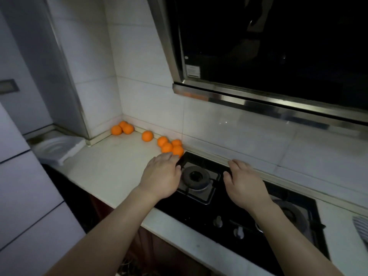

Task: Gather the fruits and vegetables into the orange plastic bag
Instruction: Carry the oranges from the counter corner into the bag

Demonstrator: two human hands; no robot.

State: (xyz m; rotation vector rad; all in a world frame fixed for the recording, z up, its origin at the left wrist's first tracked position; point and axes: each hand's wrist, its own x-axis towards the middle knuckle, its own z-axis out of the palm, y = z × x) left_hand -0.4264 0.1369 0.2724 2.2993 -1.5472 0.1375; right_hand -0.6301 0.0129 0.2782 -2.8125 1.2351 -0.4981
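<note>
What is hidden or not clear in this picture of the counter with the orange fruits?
Orange plastic bag: nowhere in the head view.
Nearest fruit: lower part hidden behind the left hand; whether they touch cannot be told.
Second burner: partly covered by the right arm.
Striped thing: cut off by the right edge.
Space under the counter: too dark.

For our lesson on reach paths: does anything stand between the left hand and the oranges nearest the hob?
Nothing visible does. The left hand, open, reaches right up to the nearest oranges over bare counter. The orange bag is not in view, so that path cannot be judged.
</note>
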